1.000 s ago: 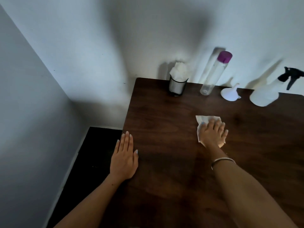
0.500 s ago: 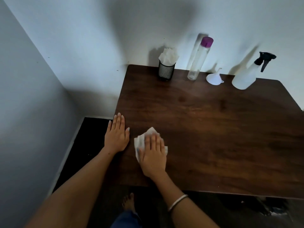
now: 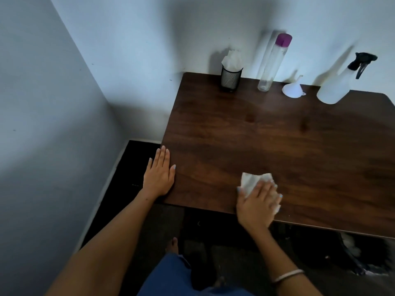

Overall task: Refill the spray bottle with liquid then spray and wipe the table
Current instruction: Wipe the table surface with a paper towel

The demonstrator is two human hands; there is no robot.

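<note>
Wiping stage: my right hand [image 3: 257, 202] presses tissue [image 3: 253, 181] flat-fingered near desk [image 3: 277, 133] front edge; left hand [image 3: 159, 175] flat at left edge; far side unwiped, I judge

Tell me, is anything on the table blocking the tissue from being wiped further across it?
Nothing visible does. The right hand presses the tissue near the table's front edge; the wood ahead is bare. The spray bottle and funnel stand along the far edge.

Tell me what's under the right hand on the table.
A crumpled white paper towel lies under the right hand, pressed flat on the table. Its top corners and right edge show; the rest is covered.
</note>
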